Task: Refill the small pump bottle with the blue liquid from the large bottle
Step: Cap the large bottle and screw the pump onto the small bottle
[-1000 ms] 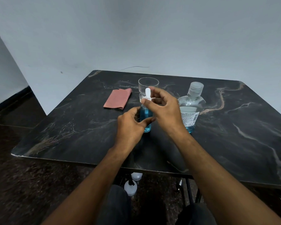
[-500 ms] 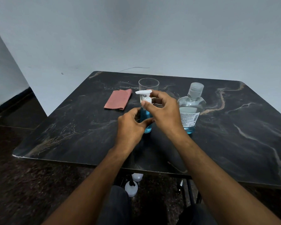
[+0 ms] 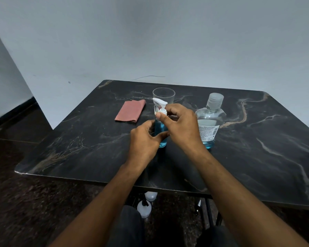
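Note:
The small pump bottle (image 3: 161, 130), clear and filled with blue liquid, stands upright on the dark marble table (image 3: 96, 139). My left hand (image 3: 144, 139) wraps around its body. My right hand (image 3: 181, 126) pinches the white pump head (image 3: 160, 104) at its collar, nozzle pointing left and away. The large bottle (image 3: 209, 122) stands capped just right of my right hand, with only a little blue liquid at its bottom.
An empty clear glass (image 3: 164, 97) stands right behind the pump bottle. A folded reddish cloth (image 3: 130, 113) lies to the left of it. White plastic bottles (image 3: 144, 208) sit on the floor under the table, near my knees.
The pump head has turned under my right fingers: its nozzle pointed toward me a second ago and now points left and away. My left hand has kept its hold on the bottle.

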{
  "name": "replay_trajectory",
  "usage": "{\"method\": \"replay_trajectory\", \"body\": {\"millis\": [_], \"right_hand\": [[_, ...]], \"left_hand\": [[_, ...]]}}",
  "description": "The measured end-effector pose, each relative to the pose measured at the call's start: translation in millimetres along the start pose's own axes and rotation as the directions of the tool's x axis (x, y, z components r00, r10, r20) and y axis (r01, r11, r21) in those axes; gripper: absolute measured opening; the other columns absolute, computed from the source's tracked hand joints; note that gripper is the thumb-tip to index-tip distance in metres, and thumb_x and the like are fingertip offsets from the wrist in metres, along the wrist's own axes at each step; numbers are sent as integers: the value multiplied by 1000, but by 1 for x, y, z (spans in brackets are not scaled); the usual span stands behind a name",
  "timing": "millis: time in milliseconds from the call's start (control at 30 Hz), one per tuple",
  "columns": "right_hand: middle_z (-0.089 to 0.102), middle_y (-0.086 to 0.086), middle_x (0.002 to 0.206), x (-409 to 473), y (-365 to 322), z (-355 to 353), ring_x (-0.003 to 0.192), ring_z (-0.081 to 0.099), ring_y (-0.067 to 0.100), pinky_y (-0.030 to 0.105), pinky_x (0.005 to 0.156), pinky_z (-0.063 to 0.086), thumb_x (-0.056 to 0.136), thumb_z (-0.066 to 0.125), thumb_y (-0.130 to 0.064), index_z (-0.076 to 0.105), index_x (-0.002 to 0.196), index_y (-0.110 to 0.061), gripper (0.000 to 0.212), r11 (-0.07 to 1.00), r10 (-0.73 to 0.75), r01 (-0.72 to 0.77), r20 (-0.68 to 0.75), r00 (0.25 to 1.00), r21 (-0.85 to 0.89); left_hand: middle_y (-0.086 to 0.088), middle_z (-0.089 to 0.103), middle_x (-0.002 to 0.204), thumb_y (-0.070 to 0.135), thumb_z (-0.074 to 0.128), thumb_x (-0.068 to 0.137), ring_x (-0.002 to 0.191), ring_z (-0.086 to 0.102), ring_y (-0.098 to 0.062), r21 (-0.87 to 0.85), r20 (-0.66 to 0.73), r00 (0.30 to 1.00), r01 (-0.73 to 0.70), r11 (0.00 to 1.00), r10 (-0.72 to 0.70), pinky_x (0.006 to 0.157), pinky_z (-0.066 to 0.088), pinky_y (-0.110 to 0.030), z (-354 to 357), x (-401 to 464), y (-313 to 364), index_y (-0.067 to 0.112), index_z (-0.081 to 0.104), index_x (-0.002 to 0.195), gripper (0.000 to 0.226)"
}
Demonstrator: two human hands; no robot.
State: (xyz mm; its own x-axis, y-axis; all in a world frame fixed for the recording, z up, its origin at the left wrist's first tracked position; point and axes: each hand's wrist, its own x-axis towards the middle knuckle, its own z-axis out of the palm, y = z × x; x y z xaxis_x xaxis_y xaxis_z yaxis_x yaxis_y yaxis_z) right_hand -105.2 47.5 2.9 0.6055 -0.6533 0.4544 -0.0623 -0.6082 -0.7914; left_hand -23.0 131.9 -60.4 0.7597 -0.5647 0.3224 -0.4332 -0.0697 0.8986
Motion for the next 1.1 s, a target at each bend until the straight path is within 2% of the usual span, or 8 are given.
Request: {"method": "replay_trajectory", "body": {"millis": [100, 267, 567, 700, 833, 967, 1033, 1100], "right_hand": [[73, -1, 98, -1, 0, 1, 90, 67, 13, 38, 83, 56, 86, 76, -25, 78, 94, -12, 16, 999, -16, 15, -30, 999, -32], [75, -3, 99, -1, 1, 11, 88, 70, 17, 41, 80, 57, 81, 80, -31, 79, 99, -14, 24, 999, 32, -34, -117, 993, -13], [74, -4, 94, -5, 4, 14, 84, 70, 14, 40, 77, 58, 79, 80, -37, 77, 99, -15, 29, 998, 35, -41, -136, 990, -38], [71, -1, 106, -9, 2, 12, 93, 67, 13, 36, 83, 57, 75, 85, -34, 73, 114, -13, 46, 998, -21, 13, -147, 989, -58], [66, 4, 117, -14, -6, 2, 100, 65, 16, 33, 86, 57, 75, 86, -30, 64, 127, -8, 61, 989, -126, 108, -194, 973, -102], [65, 5, 103, -20, -20, -23, 85, 60, 12, 21, 72, 53, 81, 82, -18, 69, 110, -5, 35, 940, -326, 274, -296, 898, -204], [65, 6, 98, -20, -26, -42, 85, 58, 14, 17, 73, 48, 83, 79, -12, 72, 102, -5, 21, 899, -414, 322, -332, 848, -298], [65, 7, 98, -17, -28, -63, 90, 58, 18, 20, 78, 45, 84, 77, -11, 72, 100, -5, 18, 864, -463, 330, -346, 816, -380]], "left_hand": [[17, 74, 85, 27, 86, 79, 81, 72, 8, 0, -15, 1000, -8, 1000, 8, 68, 57, -11, 0, -1, 2, 40, 67, 92, 27], [21, 72, 84, 25, 85, 80, 84, 70, 10, 22, -53, 999, 4, 1000, -3, 67, 53, -6, 2, -1, 1, 24, 74, 105, 28], [16, 74, 92, 24, 83, 82, 88, 72, 6, 43, -24, 999, 27, 999, -26, 70, 55, -8, 1, 0, 2, 21, 72, 112, 33], [24, 68, 83, 25, 83, 82, 81, 65, 20, 85, -16, 1000, -11, 996, 12, 67, 50, -3, -1, -4, 4, 20, 72, 112, 32], [9, 75, 114, 35, 83, 79, 103, 69, 0, 115, 31, 999, -20, 993, 16, 88, 58, -21, -6, -5, 11, 23, 66, 130, 55], [5, 62, 138, 46, 86, 68, 117, 59, -4, 66, -2, 1000, 12, 998, -12, 99, 50, -21, -10, -15, 14, 19, 48, 150, 94], [8, 63, 121, 38, 85, 77, 104, 59, -5, 133, -137, 987, -69, 989, 87, 89, 47, -11, -12, -26, 16, 22, 57, 139, 70], [10, 61, 106, 27, 79, 86, 94, 59, -8, 180, -210, 951, -193, 965, 229, 80, 49, -14, -14, -37, 22, 24, 65, 124, 41]]}}
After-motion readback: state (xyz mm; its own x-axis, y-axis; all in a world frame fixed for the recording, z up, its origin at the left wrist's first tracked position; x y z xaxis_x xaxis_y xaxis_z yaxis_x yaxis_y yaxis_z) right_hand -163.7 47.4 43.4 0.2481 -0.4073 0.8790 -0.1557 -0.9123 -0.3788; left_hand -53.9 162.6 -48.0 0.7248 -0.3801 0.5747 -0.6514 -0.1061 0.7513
